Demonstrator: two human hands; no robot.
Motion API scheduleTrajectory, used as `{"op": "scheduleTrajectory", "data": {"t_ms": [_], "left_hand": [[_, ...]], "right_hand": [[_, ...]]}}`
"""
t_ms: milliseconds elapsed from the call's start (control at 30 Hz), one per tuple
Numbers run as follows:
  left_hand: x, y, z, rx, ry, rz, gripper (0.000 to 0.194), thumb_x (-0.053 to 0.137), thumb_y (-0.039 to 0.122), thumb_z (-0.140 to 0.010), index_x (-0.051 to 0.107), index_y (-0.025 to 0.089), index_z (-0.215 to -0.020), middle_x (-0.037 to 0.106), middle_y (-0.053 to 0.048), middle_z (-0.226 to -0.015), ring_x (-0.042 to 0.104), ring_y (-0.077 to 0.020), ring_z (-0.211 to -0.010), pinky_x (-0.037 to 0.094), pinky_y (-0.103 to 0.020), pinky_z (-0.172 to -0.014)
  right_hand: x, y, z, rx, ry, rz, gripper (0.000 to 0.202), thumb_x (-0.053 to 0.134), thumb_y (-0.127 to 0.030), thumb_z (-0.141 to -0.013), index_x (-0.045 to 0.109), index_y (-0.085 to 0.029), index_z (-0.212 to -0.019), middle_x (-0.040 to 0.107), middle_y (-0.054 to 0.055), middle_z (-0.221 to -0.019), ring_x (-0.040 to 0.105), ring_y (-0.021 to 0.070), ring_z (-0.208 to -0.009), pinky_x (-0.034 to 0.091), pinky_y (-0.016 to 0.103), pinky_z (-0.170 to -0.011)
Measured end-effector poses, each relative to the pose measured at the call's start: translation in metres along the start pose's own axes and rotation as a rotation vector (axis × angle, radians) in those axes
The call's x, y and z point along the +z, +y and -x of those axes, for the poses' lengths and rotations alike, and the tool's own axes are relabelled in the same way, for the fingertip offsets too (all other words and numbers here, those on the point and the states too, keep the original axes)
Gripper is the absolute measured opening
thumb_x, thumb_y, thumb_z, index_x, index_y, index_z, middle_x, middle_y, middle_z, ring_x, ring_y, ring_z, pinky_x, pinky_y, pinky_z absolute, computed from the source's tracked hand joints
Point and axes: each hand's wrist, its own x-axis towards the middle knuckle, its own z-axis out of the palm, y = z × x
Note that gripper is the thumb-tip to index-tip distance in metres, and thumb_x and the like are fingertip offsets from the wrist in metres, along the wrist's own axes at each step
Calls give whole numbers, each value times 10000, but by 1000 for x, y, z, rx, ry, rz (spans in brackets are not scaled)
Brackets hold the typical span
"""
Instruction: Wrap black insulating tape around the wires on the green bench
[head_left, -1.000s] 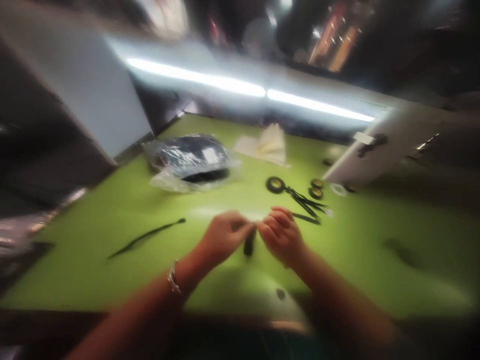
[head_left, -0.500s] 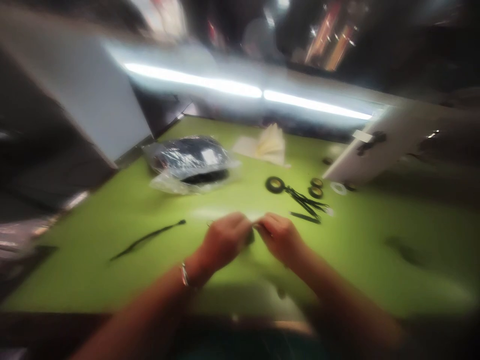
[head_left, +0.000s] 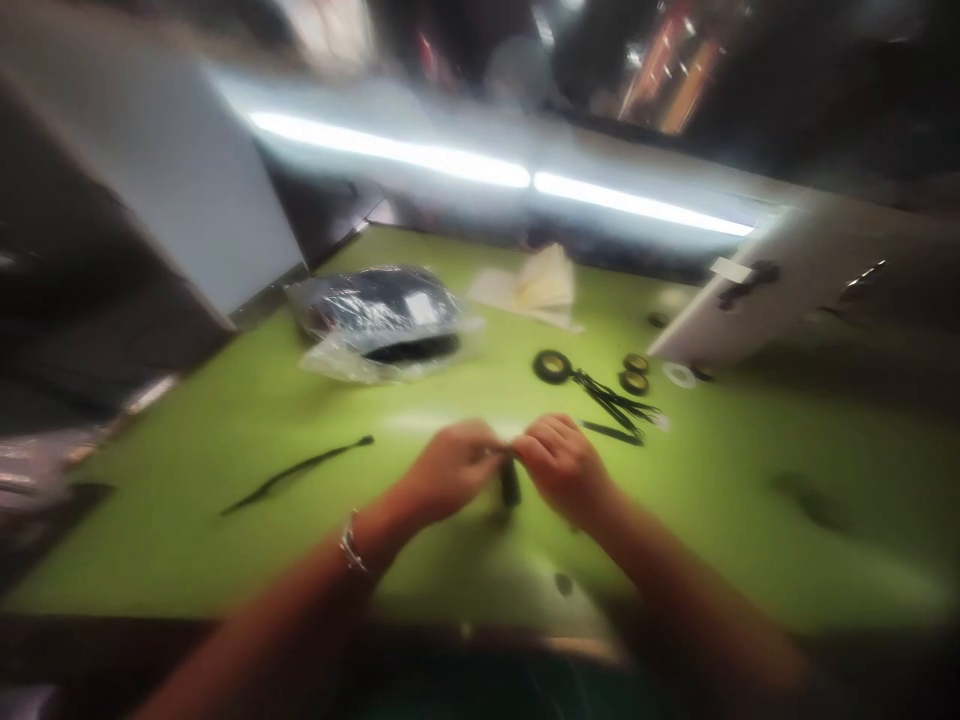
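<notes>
Over the near middle of the green table (head_left: 420, 570), my two hands meet fingertip to fingertip. My left hand (head_left: 454, 465), with a bracelet at the wrist, is closed in a pinch. Fingers curled, my right hand (head_left: 561, 462) grips at the same spot. From between them hangs a short black strip (head_left: 510, 485); its upper end is hidden by the fingers. Off to the left lies a long thin black strap (head_left: 300, 467) with a small knob at one end. Beyond my right hand is a bundle of black straps (head_left: 606, 400).
A clear plastic bag (head_left: 382, 320) with dark contents lies at the back left, beside pale folded cloth or paper (head_left: 544, 285). Black tape rolls (head_left: 553, 366) and a white ring (head_left: 679, 375) lie back right. White panels (head_left: 757, 300) and light tubes (head_left: 390, 152) border the table.
My left hand has turned and drawn slightly left, so more of the black strip shows below the fingers. My right hand's fingers have curled further. Both hands stay together.
</notes>
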Motion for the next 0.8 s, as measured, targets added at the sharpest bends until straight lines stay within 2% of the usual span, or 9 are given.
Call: {"op": "scheduleTrajectory", "data": {"t_ms": [133,233,333,467,567,700,800], "left_hand": [[-6,1,-1,-98,-104,180,192,548,125,-752,726,153,-819,679,-25,-765,586,-147,-709,438,-258,-673],[-8,3,-1,-195,-171,351,190,567,252,-796,716,137,-769,666,-19,-691,566,-137,-648,421,-246,-615],[-7,2,0,-275,-168,391,368,547,419,-836,682,120,-670,613,-16,-595,506,-119,-561,369,-237,-526],[-2,-3,0,-283,-131,346,339,588,415,-819,717,114,-730,665,-43,-665,552,-141,-610,412,-249,-565],[2,-3,0,-184,-40,142,239,592,320,-826,723,137,-744,672,-42,-694,573,-148,-646,431,-260,-609],[7,-1,5,145,144,-298,179,547,180,-849,714,163,-787,637,-51,-728,558,-150,-679,430,-275,-649],[12,-2,8,311,226,-531,197,521,115,-847,708,172,-839,630,-61,-745,550,-161,-691,427,-286,-651]], "right_hand": [[2,8,4,-69,18,-22,108,510,-105,-886,580,-174,-842,553,20,-718,470,155,-719,406,308,-747],[4,13,7,-107,44,-69,108,512,-117,-887,592,-181,-922,578,30,-762,503,164,-772,432,326,-792],[7,16,11,-149,85,-105,143,506,-102,-883,593,-189,-956,602,35,-789,526,171,-819,452,344,-834],[14,20,14,-165,116,-140,155,516,-86,-874,596,-190,-956,612,32,-780,541,167,-815,460,342,-831],[14,20,12,-93,91,-185,113,525,-115,-884,598,-192,-924,612,32,-773,540,158,-771,456,316,-764],[6,14,7,29,26,-239,95,526,-183,-903,592,-179,-970,641,69,-891,551,177,-838,447,327,-772],[2,8,5,27,-26,-184,151,469,-132,-917,598,-159,-990,629,60,-811,533,178,-786,440,324,-755]]}}
